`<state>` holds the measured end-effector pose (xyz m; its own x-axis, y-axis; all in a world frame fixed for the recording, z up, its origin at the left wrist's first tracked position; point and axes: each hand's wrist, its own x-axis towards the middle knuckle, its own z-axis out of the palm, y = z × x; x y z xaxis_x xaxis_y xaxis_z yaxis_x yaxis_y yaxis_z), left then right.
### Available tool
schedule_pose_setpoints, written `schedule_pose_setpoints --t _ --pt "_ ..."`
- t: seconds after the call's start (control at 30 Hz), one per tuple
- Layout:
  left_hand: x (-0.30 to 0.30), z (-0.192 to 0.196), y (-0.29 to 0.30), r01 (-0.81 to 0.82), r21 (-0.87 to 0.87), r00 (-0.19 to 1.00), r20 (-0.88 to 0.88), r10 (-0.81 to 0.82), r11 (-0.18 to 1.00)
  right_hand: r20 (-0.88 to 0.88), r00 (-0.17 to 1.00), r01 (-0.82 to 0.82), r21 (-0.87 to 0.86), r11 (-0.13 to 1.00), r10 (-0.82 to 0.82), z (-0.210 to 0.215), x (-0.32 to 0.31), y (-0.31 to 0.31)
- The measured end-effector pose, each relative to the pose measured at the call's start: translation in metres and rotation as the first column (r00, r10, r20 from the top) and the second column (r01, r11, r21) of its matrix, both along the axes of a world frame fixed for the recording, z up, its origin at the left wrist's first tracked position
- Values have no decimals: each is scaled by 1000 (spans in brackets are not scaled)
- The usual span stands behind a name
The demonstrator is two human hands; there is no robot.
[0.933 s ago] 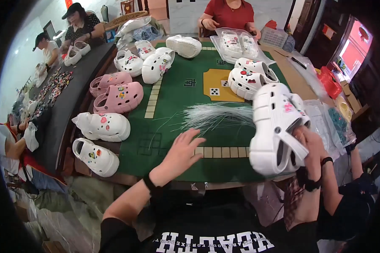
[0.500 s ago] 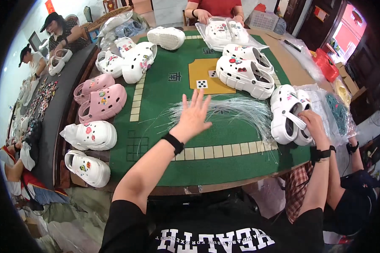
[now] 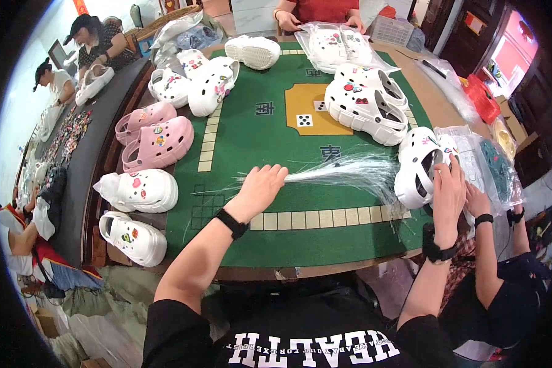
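My left hand (image 3: 262,189) is closed round one end of a bundle of thin clear plastic strands (image 3: 343,170). The loose ends fan out to the right across the green mat. At the mat's right edge, my right hand (image 3: 449,191) grips the near, heel end of a pair of white clogs (image 3: 416,165) with small coloured charms. My fingers partly hide the right-hand clog. Farther back, another pair of white clogs (image 3: 365,104) with charms stands past the strands, partly over the yellow square printed on the mat.
Along the left edge stand white clogs (image 3: 142,191) and pink clogs (image 3: 165,142). A co-worker's hand (image 3: 477,200) is close beside my right hand, near clear plastic bags (image 3: 472,153). Across the table a person in red handles bagged white clogs (image 3: 340,46).
My left hand was spread over the strands; now it has closed on them, gathering them into a narrow bundle. My right hand has shifted on the clogs, and a co-worker's hand has come beside it.
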<state>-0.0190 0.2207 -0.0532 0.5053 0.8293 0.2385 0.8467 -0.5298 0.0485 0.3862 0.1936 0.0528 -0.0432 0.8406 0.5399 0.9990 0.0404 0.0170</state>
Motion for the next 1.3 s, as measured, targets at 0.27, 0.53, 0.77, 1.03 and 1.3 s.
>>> schedule_pose_setpoints --t 0.27,0.53,0.77,1.03,1.3 --pt "-32 3 -36 -44 17 998 -47 45 999 -294 789 -565 -5 825 539 -19 -111 -15" --pt "-31 11 -41 -141 44 985 -90 145 989 -170 658 -752 -94 653 733 -71 -214 49" --pt "-24 11 -79 -107 101 993 -28 111 989 11 696 -711 -132 691 718 -107 -234 78" --pt "7 -24 -72 -70 -63 998 1 70 996 -91 658 -748 -197 634 748 -95 -217 82" --pt "12 -25 -75 -83 2 993 79 83 997 -180 595 -804 -145 577 783 -67 -238 62"
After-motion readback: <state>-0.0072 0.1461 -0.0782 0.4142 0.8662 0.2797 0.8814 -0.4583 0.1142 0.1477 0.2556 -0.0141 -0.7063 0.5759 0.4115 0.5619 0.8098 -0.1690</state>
